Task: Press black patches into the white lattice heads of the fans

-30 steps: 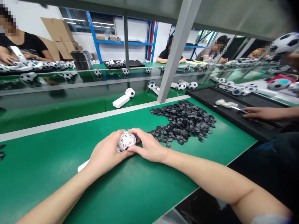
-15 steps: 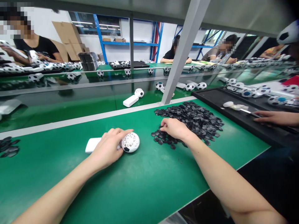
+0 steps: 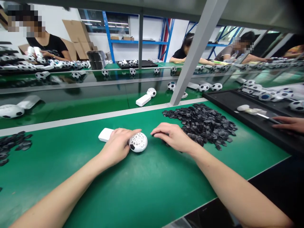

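Note:
On the green table, a white device (image 3: 138, 142) with a round, openwork football-like head and a white handle lies under my left hand (image 3: 116, 144). The thumb and fingers of that hand are wrapped round the neck and near side of the head; one black patch shows at its lower left. To its right, my right hand (image 3: 172, 136) pinches a small black piece (image 3: 154, 135) between thumb and forefinger, apart from the head. Behind and right of this hand spreads a pile of black pieces (image 3: 209, 125).
Another black pile (image 3: 14, 144) lies at the far left. Beyond the pale ledge, a conveyor (image 3: 95, 107) carries similar football devices. A grey post (image 3: 197, 53) rises behind the pile. At right is a black tray (image 3: 251, 122), with another person's hand (image 3: 289, 123) over it.
My right hand has left the black pile and moved towards the device, a black piece now visible in its fingers. On the conveyor, a football device has come further into view at left.

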A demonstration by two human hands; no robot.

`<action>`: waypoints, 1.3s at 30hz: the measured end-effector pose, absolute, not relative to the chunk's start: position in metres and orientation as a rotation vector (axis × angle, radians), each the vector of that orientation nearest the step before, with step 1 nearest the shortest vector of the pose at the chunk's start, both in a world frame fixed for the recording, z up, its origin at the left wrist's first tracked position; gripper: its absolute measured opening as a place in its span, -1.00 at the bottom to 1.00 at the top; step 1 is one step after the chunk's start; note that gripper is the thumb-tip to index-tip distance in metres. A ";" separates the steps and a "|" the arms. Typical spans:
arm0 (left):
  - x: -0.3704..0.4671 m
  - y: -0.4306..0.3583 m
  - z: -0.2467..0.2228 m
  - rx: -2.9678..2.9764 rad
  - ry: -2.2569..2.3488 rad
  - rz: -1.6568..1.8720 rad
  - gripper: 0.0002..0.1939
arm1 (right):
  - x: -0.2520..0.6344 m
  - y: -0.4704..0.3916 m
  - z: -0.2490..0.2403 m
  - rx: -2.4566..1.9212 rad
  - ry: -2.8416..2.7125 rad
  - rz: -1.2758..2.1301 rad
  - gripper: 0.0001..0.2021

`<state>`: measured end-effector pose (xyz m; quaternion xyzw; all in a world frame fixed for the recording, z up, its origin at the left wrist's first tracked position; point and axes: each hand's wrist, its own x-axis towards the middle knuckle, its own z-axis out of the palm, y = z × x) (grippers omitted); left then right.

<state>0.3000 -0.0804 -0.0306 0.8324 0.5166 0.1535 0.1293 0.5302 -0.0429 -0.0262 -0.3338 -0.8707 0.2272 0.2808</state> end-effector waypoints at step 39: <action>0.312 -0.090 -0.032 2.280 1.523 0.556 -0.35 | 0.518 -0.044 -0.036 -1.381 -2.290 0.598 -0.85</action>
